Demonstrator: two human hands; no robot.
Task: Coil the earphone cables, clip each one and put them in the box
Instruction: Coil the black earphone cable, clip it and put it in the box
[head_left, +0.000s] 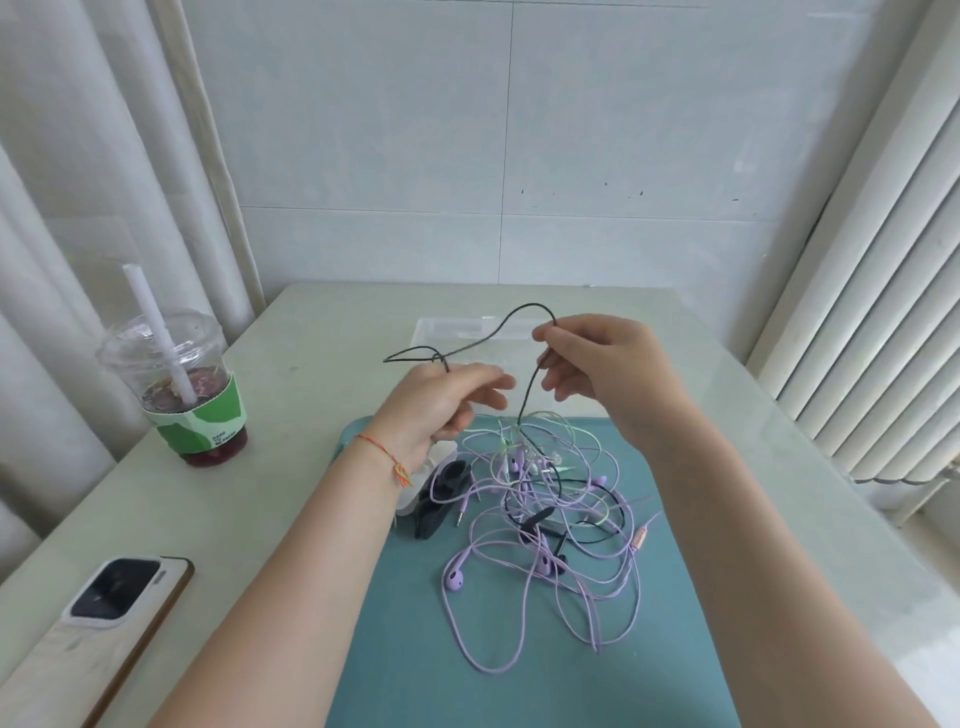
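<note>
Looking from the biggest thing to the smallest, we see this:

Table (291, 364): pale and wide, it carries everything; it stands against a tiled wall.

Mat (675, 649): a teal mat lies on the table in front of us, and we judge it is there as the work surface, so that the thin cables show well.

Box (467, 328): a clear plastic box waits behind the hands, at the far edge of the mat, ready to receive the coils. It looks empty, but we cannot be sure.

Drink cup (192, 400) and phone (104, 618): both are on the left, well apart from the work.

Cable pile (540, 519): purple, pale green and black earphone cables lie tangled on the mat, not yet coiled.

Clips (441, 493): dark clips lie just beside the pile, on its left, close to the left wrist.

Black cable (524, 307): lifted above the pile, it arches between both hands and its other part hangs down into the tangle.

Left hand (441, 400): its fingers are curled and pinch one end of the black cable.

Right hand (597, 364): thumb and forefinger pinch the cable higher, we think to draw it free from the tangle before coiling.
</note>
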